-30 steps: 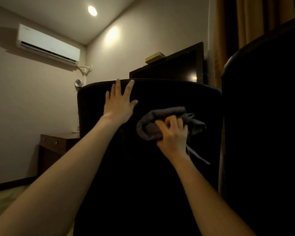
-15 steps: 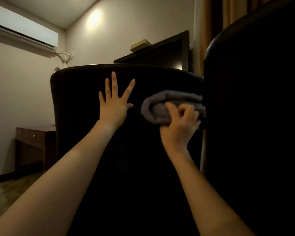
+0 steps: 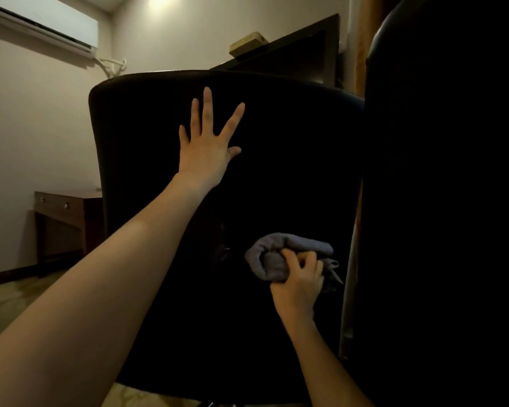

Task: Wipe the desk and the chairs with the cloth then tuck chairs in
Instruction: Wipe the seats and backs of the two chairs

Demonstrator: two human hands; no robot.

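A dim room: air conditioner [image 3: 46,26] far left, wooden desk [image 3: 61,202] below. The left hand [image 3: 207,148] presses flat, fingers spread, on the black chair [image 3: 147,136] back — lower right, the right hand [image 3: 299,284] grips the bunched grey cloth [image 3: 272,257], fingers curled around it against the chair.

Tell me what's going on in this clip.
A person is wiping the back of a dark chair. The left hand lies flat, fingers spread, high on the chair back, seemingly steadying it. The right hand grips a bunched grey cloth against the lower right part of the same back. A second dark chair stands close on the right.
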